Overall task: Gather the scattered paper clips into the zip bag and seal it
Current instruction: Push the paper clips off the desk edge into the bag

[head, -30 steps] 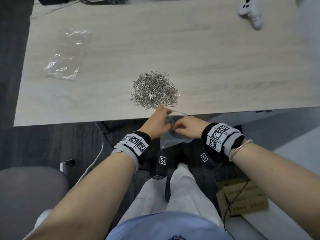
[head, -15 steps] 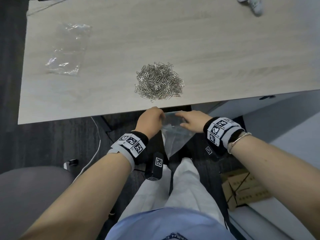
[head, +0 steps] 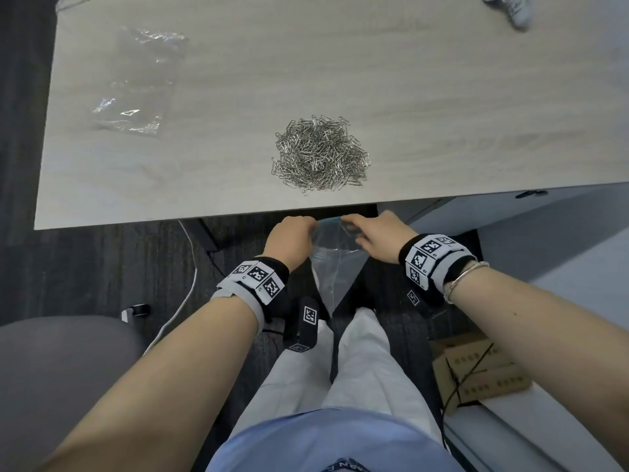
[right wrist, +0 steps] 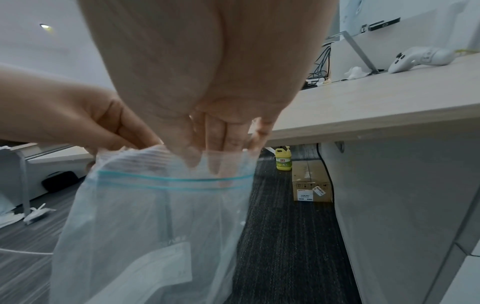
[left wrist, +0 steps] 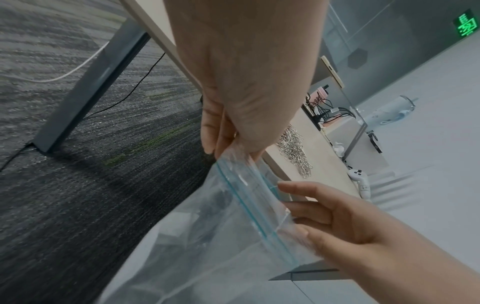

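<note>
A pile of silver paper clips [head: 320, 153] lies on the light wood table [head: 204, 185], close to its near edge. Just below that edge a clear zip bag [head: 335, 264] with a blue zip strip hangs between my hands. My left hand [head: 294, 229] pinches the bag's left top corner, shown closer in the left wrist view as left hand [left wrist: 228, 148] on the zip bag [left wrist: 233, 226]. My right hand [head: 369, 231] holds the other side of the mouth. In the right wrist view the fingers [right wrist: 215, 156] of that hand reach down into the zip bag [right wrist: 155, 216].
A second crumpled clear bag [head: 136, 83] lies on the table's far left. A white controller [head: 510, 8] sits at the far right corner. Below are a grey chair [head: 51, 369], a cardboard box [head: 476, 373], a yellow bottle [right wrist: 283, 162] and cables on the carpet.
My hands have drawn back from the table edge and spread apart. The bag, bunched between them before, now hangs stretched with its mouth between both hands.
</note>
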Motion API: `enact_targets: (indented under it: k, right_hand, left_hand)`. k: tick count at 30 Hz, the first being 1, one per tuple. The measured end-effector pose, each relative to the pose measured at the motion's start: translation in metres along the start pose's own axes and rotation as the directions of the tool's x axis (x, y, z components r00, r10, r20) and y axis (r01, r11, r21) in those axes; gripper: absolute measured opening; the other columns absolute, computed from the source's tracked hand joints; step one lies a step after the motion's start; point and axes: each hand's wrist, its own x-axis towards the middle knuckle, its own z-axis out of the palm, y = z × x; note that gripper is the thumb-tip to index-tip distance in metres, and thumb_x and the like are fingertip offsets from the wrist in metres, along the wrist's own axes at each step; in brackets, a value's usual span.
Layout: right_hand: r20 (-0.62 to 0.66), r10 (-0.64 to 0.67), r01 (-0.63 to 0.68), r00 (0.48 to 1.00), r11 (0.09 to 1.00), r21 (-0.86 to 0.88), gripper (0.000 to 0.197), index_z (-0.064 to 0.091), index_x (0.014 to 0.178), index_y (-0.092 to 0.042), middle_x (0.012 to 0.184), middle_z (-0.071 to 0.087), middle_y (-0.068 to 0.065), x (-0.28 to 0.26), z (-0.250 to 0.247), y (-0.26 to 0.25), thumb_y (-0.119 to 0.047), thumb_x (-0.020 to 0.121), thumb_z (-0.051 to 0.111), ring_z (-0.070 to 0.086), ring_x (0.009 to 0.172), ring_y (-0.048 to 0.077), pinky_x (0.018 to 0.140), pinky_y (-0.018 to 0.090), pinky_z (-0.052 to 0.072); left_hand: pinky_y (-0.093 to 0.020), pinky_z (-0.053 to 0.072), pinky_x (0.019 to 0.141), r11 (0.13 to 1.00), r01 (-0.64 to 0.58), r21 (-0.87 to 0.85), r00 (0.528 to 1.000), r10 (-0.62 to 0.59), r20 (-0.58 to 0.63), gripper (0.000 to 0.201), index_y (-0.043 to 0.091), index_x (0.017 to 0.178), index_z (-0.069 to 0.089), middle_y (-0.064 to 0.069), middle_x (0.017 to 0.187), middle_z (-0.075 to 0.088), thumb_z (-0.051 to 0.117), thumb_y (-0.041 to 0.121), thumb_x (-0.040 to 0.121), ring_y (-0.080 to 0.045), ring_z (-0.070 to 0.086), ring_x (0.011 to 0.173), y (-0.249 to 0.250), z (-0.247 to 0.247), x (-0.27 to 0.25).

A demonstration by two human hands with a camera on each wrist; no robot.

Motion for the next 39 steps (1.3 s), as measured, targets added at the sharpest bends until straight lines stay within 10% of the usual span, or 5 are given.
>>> enact_targets:
  k: [8,17,24,30,39]
  right_hand:
    - [0.047,0.086,-0.084,0.995,0.995,-0.053,0.05,0.028,0.144,-0.022,0.113,0.064,0.003,0.001,-0.008,0.013,-0.043,0.098,0.029,0.047,0.115,0.025,0.097,0.044,0.027]
    - [0.096,0.04,-0.041,0.995,0.999,0.01,0.078,0.013,0.148,-0.017,0.146,0.041,0.003,0.01,-0.003,0.015,-0.041,0.087,0.055,0.031,0.138,0.018,0.116,0.047,0.009]
    - [0.008,0.004,-0.005,1.0,0.993,0.121,0.05,0.047,0.135,-0.02,0.138,0.051,0.004,-0.004,-0.014,0.031,-0.029,0.087,0.059,0.038,0.134,0.017,0.106,0.028,0.032]
    - [-0.329,0.218,-0.009,0.919,0.845,0.534,0.025,0.066,0.109,-0.019,0.101,0.07,0.002,-0.003,-0.026,0.037,-0.015,0.088,0.055,0.064,0.094,0.014,0.092,0.026,0.049]
    - [-0.301,0.077,-0.035,0.95,0.989,0.142,0.051,0.02,0.147,-0.011,0.156,0.017,0.009,0.05,-0.045,0.05,-0.016,0.097,0.032,0.011,0.145,0.021,0.117,0.036,-0.001]
  left_hand:
    - [-0.04,0.052,0.091,0.987,0.064,-0.147,0.998,-0.059,0.033,0.045,0.013,0.109,0.068,-0.014,0.111,0.068,0.039,-0.008,0.082,-0.031,0.062,0.103,-0.005,0.004,0.011]
    - [-0.031,0.037,0.074,0.98,0.112,-0.162,0.992,-0.1,0.078,0.022,-0.003,0.108,0.052,-0.02,0.107,0.061,0.043,0.009,0.093,-0.034,0.055,0.101,0.001,0.013,0.023]
    - [-0.027,0.041,0.088,0.97,0.05,-0.236,0.999,-0.046,0.021,0.034,0.011,0.12,0.063,-0.012,0.118,0.064,0.044,0.007,0.092,-0.027,0.058,0.109,-0.001,0.022,0.021]
    - [-0.027,0.046,0.086,0.963,0.078,-0.258,0.995,-0.092,-0.042,0.032,0.011,0.114,0.068,-0.011,0.109,0.07,0.045,0.008,0.092,-0.026,0.062,0.103,-0.001,0.02,0.022]
    - [-0.028,0.034,0.069,0.96,0.126,-0.25,0.987,-0.146,-0.062,0.016,0.003,0.084,0.057,-0.006,0.074,0.052,0.049,0.015,0.091,-0.028,0.052,0.081,0.011,0.024,0.03]
